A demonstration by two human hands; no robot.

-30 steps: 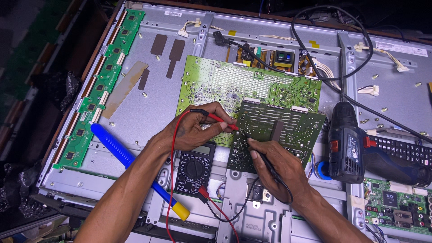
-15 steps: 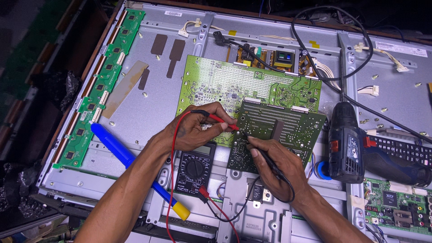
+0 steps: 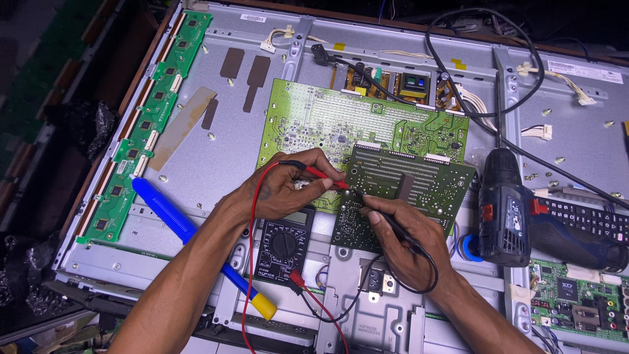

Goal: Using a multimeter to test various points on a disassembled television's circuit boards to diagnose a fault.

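My left hand (image 3: 288,190) pinches a red test probe (image 3: 325,176), its tip touching the edge of a dark green circuit board (image 3: 406,190). My right hand (image 3: 406,239) holds a black test probe (image 3: 386,219) with its tip on the same board, close to the red tip. A black multimeter (image 3: 283,246) lies just below my left hand, with red and black leads running from it. The dark board lies over a larger light green circuit board (image 3: 327,121) on the grey metal back of an opened flat screen (image 3: 216,151).
A blue desoldering pump with a yellow end (image 3: 196,242) lies under my left forearm. A cordless drill (image 3: 508,210) and a remote control (image 3: 590,219) sit to the right. Long green strip boards (image 3: 147,124) line the left edge. Black cables (image 3: 485,72) loop at the top.
Both hands stay on the dark board; the probe tips have shifted only slightly.
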